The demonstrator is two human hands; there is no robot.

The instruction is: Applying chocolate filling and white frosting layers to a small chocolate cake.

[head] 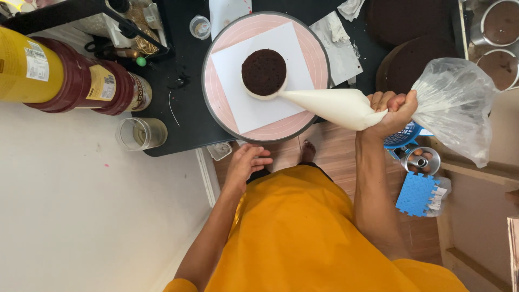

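A small round dark chocolate cake (263, 71) sits on a white square sheet (238, 103) atop a pink turntable (311, 59) with a grey rim. My right hand (393, 112) grips the twisted neck of a clear piping bag (335, 105) filled with white cream. The bag's tip touches the cake's lower right side, where a band of white cream rings the base. My left hand (246, 163) rests with fingers apart at the turntable's near edge, holding nothing.
Large yellow and dark red jars (65, 75) lie at the left beside a glass jar (139, 133). More dark cake layers (403, 59) sit at the right. Metal tins (500, 24) stand at the far right. Blue foam pieces (416, 193) lie on the wooden floor.
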